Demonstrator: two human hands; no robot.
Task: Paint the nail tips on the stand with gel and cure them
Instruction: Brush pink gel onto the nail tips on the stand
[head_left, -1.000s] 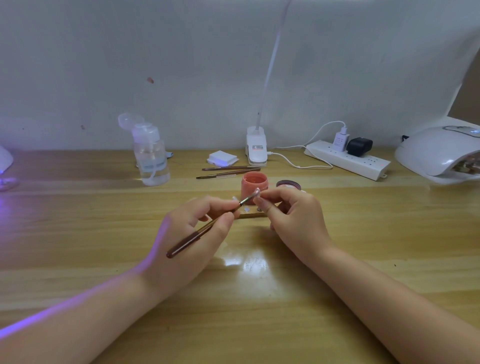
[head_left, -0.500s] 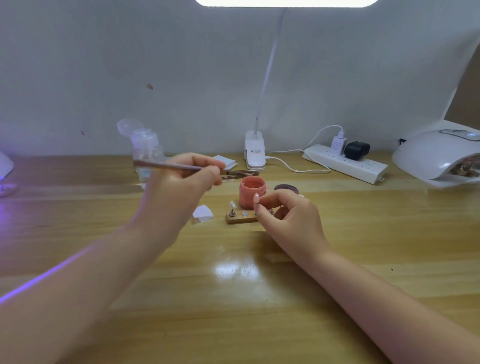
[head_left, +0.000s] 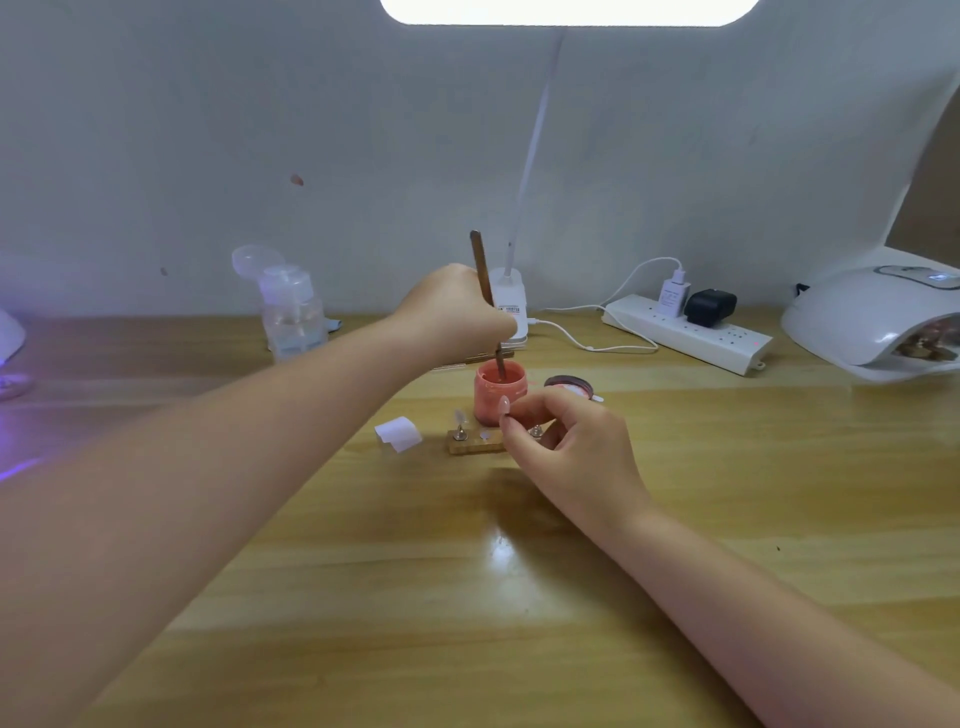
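Left hand (head_left: 457, 312) gripped one brush (head_left: 488, 306), tip in one pink gel jar (head_left: 500, 392). Right hand (head_left: 566, 447) pinched one nail tip (head_left: 504, 405). One wooden stand (head_left: 475, 441) near jar.

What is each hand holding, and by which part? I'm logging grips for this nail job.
Left hand: the brush, gripped mid-handle, tip in the gel jar. Right hand: a nail tip, pinched at its base.
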